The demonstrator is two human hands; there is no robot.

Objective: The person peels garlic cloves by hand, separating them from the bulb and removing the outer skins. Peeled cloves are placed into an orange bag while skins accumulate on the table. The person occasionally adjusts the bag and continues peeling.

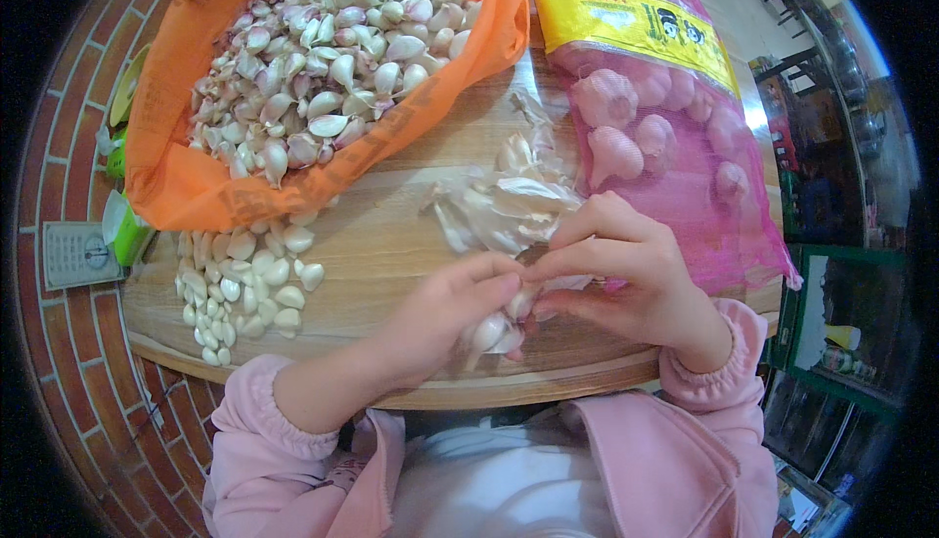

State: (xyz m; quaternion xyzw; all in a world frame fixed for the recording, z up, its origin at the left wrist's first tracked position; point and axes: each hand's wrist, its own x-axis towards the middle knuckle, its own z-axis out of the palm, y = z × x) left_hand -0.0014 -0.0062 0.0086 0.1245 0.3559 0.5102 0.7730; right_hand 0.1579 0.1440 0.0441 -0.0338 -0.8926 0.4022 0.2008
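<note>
Between both hands, close to the table's near edge, is a partly opened garlic bulb (493, 332) with cloves showing. My left hand (447, 310) grips it from the left, thumb on top. My right hand (623, 266) pinches the bulb's right side at its papery skin with thumb and fingers. Just beyond the hands lies a heap of dry garlic skins (499, 208). To the left, peeled garlic cloves (253, 285) are spread on the wood. Behind them an orange bag (315, 197) stands wide open, filled with unpeeled garlic cloves (330, 61).
A pink mesh bag (660, 186) of whole garlic bulbs with a yellow printed band lies at the right of the round wooden table (367, 244). Green containers (128, 230) stand at the left rim, by a brick wall (73, 134). A green-framed cabinet (836, 325) is at the right.
</note>
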